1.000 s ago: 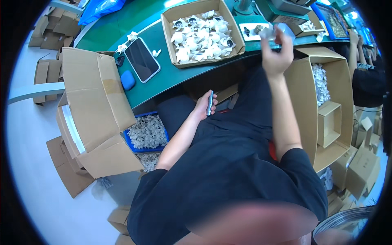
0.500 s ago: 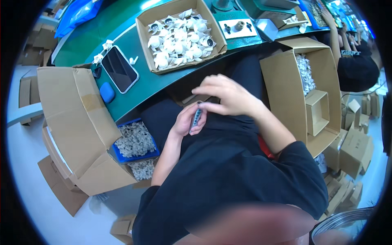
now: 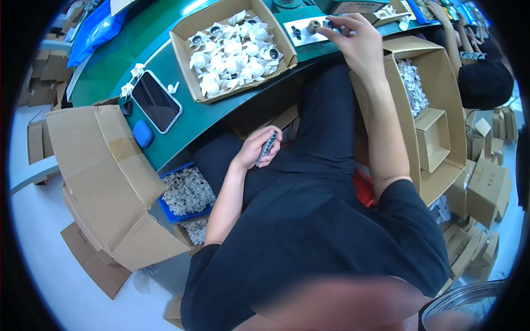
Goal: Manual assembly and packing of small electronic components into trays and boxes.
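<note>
My left hand (image 3: 253,149), held low over my lap, is closed around a short dark stick (image 3: 267,148) that looks made of several small stacked pieces. My right hand (image 3: 361,48) reaches up to the bench. Its thumb and forefinger are bent in a pinch beside a brass-coloured round post (image 3: 313,26) on a white plate (image 3: 305,35). Whatever the fingertips hold, if anything, is too small to make out. Beside the post, a dark knob (image 3: 296,33) sits on the plate. Left of it stands a cardboard tray (image 3: 184,58) of white bladed fan wheels (image 3: 236,58).
A phone (image 3: 157,102) and a blue case (image 3: 142,133) lie on the green bench. To my left are a cardboard box (image 3: 105,165) and a blue bin (image 3: 175,217) of small pale parts. At right, an open carton (image 3: 436,83) holds white parts; beyond it, a co-worker's arm (image 3: 450,41).
My right hand has left my left hand and moved up and right to the post on the bench. The left hand keeps its hold on the stick. The view has shifted slightly.
</note>
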Demonstrator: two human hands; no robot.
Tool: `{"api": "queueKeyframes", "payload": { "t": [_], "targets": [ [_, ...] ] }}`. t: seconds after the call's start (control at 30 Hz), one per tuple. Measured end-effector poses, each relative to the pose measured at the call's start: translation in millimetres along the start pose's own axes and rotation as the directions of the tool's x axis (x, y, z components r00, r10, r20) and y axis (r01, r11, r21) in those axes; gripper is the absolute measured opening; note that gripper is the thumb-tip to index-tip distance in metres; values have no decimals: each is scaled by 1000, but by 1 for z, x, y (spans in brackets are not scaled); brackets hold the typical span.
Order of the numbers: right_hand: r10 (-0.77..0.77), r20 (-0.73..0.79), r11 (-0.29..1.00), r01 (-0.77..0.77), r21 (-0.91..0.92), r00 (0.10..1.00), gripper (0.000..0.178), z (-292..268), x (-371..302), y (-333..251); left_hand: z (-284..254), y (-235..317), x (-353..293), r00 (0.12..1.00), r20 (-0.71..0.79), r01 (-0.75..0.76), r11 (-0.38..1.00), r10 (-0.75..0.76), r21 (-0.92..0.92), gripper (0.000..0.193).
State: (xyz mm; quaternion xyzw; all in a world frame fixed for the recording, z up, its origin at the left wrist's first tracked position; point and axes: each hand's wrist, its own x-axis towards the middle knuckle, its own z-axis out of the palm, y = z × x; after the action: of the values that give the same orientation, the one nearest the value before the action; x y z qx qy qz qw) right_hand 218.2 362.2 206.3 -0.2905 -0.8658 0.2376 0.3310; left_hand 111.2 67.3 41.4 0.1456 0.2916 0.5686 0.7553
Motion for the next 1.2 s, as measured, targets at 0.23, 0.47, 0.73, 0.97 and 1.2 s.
{"api": "queueKeyframes", "payload": {
  "t": [0.23,0.47,0.73,0.97,1.2],
  "targets": [
    [131,193,980,-98,-172,972,36,5,32,-4,-28,-33,20,921,-369,266,894,-125,360,32],
    [-23,194,992,-2,130,981,32,-20,58,10,-54,-47,39,852,-476,433,806,-219,403,33],
    [160,-26,894,-156,-420,987,24,-70,151,127,-49,-45,44,833,-513,463,767,-205,445,36],
    [137,111,800,-44,-598,984,27,-31,176,288,-52,-51,57,854,-487,445,741,-183,503,38],
    [-227,-45,894,190,-406,973,27,-82,159,265,-55,-51,50,862,-490,400,766,-128,503,39]
  ]
}}
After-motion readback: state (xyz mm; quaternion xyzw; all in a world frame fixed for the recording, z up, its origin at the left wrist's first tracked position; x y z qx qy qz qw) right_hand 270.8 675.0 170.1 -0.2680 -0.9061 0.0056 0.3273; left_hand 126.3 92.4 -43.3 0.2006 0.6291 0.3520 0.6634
